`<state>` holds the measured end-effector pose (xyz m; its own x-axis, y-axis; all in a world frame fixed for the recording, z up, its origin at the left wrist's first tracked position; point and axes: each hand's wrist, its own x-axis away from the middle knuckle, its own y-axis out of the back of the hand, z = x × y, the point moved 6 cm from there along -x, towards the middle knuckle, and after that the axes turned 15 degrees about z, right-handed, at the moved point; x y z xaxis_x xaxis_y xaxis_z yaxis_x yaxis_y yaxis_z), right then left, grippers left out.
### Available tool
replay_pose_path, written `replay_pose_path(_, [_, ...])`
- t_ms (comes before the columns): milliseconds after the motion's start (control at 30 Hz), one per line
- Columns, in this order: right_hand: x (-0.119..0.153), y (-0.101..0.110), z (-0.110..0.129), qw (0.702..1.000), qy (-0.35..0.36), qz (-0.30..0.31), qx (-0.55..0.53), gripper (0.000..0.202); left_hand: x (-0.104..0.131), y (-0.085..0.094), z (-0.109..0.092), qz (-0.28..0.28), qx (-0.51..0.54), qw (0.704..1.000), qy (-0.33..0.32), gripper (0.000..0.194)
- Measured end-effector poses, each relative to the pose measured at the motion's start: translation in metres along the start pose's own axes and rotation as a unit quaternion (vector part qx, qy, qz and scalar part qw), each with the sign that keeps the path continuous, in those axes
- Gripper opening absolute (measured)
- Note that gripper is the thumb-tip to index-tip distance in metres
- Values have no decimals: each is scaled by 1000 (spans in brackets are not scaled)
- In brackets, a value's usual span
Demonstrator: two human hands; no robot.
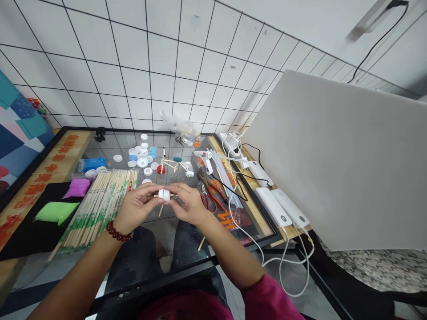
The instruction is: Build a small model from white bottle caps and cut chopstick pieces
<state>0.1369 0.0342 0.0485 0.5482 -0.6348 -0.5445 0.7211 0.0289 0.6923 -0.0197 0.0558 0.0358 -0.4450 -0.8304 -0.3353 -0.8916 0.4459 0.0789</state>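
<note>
Between my two hands is a small white piece that looks like bottle caps (164, 194), with short ends of a wooden stick showing on both sides. My left hand (139, 205) pinches it from the left, and a dark red bead bracelet is on that wrist. From the right, my right hand (187, 203) pinches the same piece. Just beyond the hands stands a small frame of wooden sticks (170, 163) with a red cap (160, 169) and a white cap (189, 174) on it. Loose white and blue bottle caps (143, 162) lie behind my left hand.
Packs of wooden chopsticks (96, 204), green clay (55, 212) and purple clay (77, 187) lie left. A hot glue gun (206, 161), red-handled pliers (213, 195) and glue sticks (227, 178) lie right. White power banks (273, 206) trail cables over the glass table's edge.
</note>
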Motion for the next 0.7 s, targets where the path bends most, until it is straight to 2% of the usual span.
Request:
replay_pose_path(133, [0,1,-3,999,-12,-21,-46,24,2,-1,-5,-12,-24,999,-17,26])
replay_pose_path(367, [1,-4,-1,998,43,13,46,33,1,1,3,8,-41,999,18,25])
replay_pose_path(533, [1,2,3,1000,6,-3,30,32,4,0,2,-33,-27,999,3,28])
replay_pose_path(700, [1,6,5,999,-2,-19,36,29,6,-3,-1,-36,-38,999,-11,28])
